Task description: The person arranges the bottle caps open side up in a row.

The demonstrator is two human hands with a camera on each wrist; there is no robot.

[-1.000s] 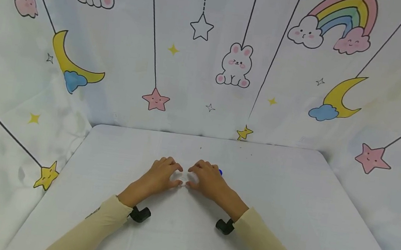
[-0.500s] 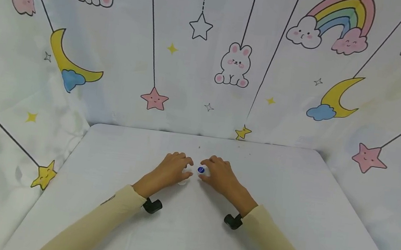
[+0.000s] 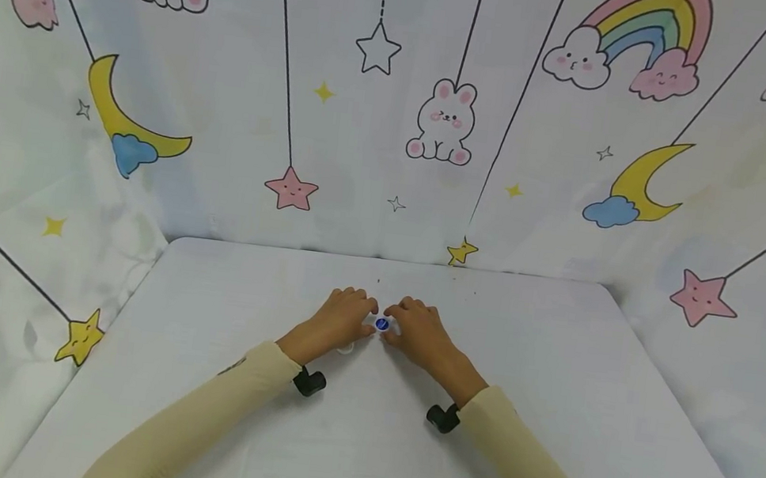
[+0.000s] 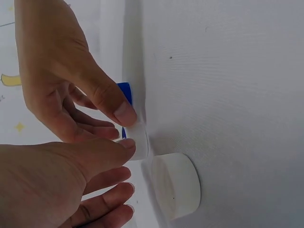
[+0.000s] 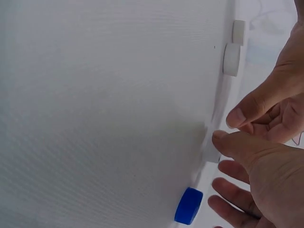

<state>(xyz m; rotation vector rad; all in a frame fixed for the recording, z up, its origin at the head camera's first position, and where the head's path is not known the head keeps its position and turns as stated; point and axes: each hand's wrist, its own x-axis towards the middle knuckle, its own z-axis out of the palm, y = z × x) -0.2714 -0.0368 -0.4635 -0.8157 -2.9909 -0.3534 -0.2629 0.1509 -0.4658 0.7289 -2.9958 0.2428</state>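
Observation:
Between my two hands a small round white cap [image 3: 382,324] with a blue top stands on the table. My left hand [image 3: 337,317] reaches it from the left, my right hand [image 3: 418,331] from the right. In the left wrist view both thumbs lie against the white side of this cap [image 4: 138,147], with the fingers curved behind it. A plain white cap [image 4: 178,185] stands close by; in the head view that white cap [image 3: 345,348] is partly covered by my left hand. A blue cap [image 5: 188,205] stands by my right fingers, hidden from the head view.
The right wrist view shows two white caps, one white cap [image 5: 232,59] in front of a smaller-looking white cap [image 5: 239,32]. The white table [image 3: 329,440] ends at the back against a patterned cloth [image 3: 238,133]. Both wrists carry black cameras.
Both hands have moved right, away from a white cap, to the blue-topped cap. In the last half second the left hand closes in on it while the right hand hardly moves.

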